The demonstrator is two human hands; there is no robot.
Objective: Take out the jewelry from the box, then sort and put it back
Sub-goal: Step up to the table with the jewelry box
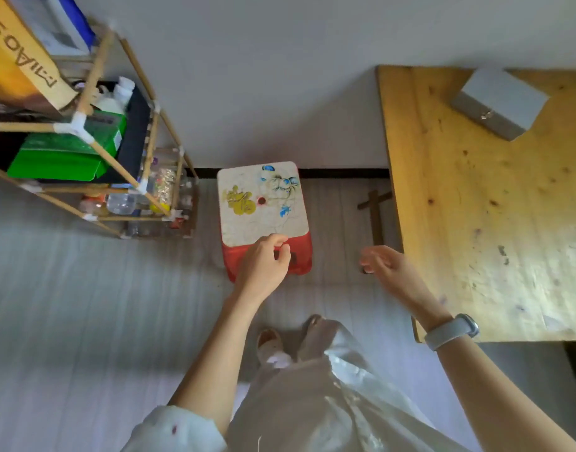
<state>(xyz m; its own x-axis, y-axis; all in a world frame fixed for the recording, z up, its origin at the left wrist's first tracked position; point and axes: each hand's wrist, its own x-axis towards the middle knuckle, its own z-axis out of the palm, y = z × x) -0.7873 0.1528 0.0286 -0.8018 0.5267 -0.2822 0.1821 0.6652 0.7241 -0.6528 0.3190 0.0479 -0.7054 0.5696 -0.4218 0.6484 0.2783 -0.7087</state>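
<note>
A bamboo shelf (94, 141) crowded with bottles and a green packet is seen at the left, near the wall. Beside it, the red stool (263, 216) is gripped at its near edge by the left hand (263, 262), fingers curled over the rim — probably so it can be drawn up as a seat. The right hand (387, 265) hangs loosely curled, nothing held. The closed grey box (498, 102), untouched, is set far back on the wooden table (475, 223) — well apart from both hands.
</note>
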